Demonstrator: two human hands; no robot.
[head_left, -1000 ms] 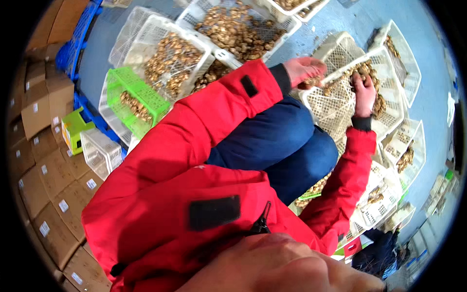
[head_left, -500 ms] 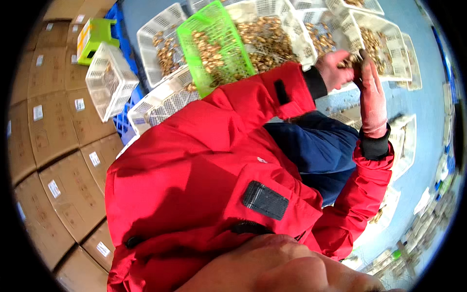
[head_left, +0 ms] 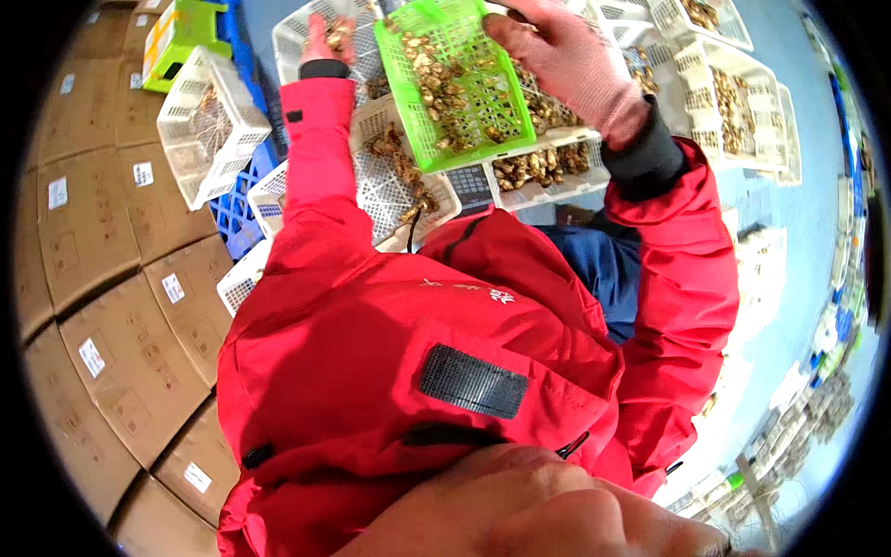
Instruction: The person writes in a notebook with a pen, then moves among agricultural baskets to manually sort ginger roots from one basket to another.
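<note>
My left hand [head_left: 327, 45] reaches over a white slatted basket [head_left: 290, 46] at the far left, with small brown mushroom-like pieces [head_left: 342, 32] held in its fingers. My right hand [head_left: 566, 70], in a pinkish glove with dark fingertips, hovers by the right side of a bright green basket [head_left: 379, 37]. Its thumb and fingers are spread, and nothing shows between them. The green basket holds scattered brown pieces [head_left: 436, 79] and rests over the white baskets. Below it, a white basket [head_left: 380, 200] has a strip of brown pieces along its right side.
More white baskets [head_left: 775, 102] with brown pieces stand at the right. At left are stacked cardboard boxes [head_left: 102, 343], a blue pallet [head_left: 243, 200], an upright white basket [head_left: 190, 176] and a green box [head_left: 190, 42]. A dark keypad-like device [head_left: 471, 186] sits between baskets.
My hands were together over the right-hand baskets. The left has swung far left with brown pieces; the right has moved left, beside the green basket. The view has shifted too.
</note>
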